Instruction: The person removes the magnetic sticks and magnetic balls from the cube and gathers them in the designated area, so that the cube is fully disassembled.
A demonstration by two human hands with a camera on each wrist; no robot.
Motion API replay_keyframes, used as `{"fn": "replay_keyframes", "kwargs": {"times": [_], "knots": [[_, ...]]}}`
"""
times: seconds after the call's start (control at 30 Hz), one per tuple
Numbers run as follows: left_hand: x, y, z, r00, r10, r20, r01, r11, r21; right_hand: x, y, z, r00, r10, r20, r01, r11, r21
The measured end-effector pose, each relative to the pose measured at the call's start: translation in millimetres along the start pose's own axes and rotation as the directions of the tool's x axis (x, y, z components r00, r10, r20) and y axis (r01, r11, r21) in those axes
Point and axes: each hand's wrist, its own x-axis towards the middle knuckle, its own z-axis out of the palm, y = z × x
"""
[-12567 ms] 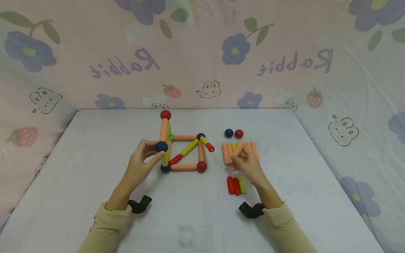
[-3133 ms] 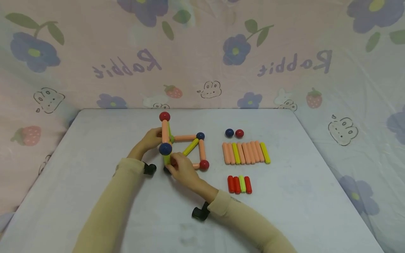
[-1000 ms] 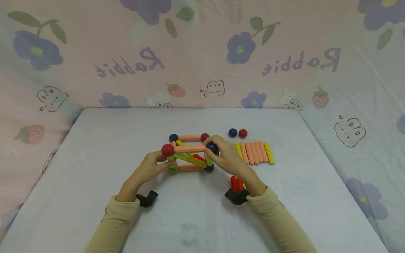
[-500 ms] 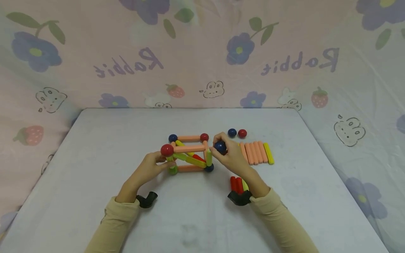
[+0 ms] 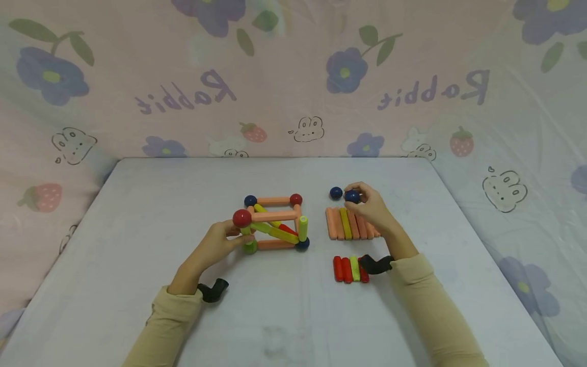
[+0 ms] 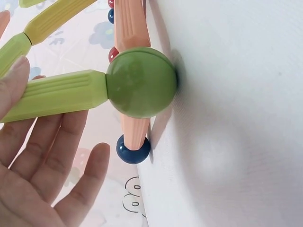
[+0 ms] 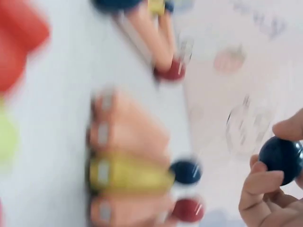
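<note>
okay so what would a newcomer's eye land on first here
Probably the colourful stick-and-ball frame in the middle of the table, where the left hand holds a green stick under a red ball. Next, likely the blue ball in the right hand, off to the right.

We see a glossy dark-blue ball [image 7: 280, 161], a ridged lime-green stick [image 6: 61, 93], and a pale-pink sheet [image 5: 279, 71] patterned with purple flowers [image 5: 346, 71].
</note>
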Motion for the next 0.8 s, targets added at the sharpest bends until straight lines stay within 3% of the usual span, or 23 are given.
{"fn": "replay_keyframes", "kwargs": {"times": [0.17,0.43,0.63,0.8], "knots": [[-0.9,-1.6,0.7,1.0,0.0,0.0,0.0,1.0,-0.004,18.5,22,-24,0.993,0.1,-0.058,-0.104,0.992,-0.07],[0.0,-0.3,0.1,1.0,0.018,-0.006,-0.018,1.0,0.005,42.7,37,-36,0.965,0.234,-0.116,-0.258,0.924,-0.284],[-0.2,0.3,0.8,0.999,0.037,-0.013,-0.037,0.999,0.008,53.1,48,-39,0.946,0.297,-0.127,-0.323,0.887,-0.331],[-0.5,0.8,-0.8,1.0,0.013,-0.004,-0.013,1.0,0.006,54.2,45,-39,0.94,0.319,-0.123,-0.342,0.877,-0.339]]}}
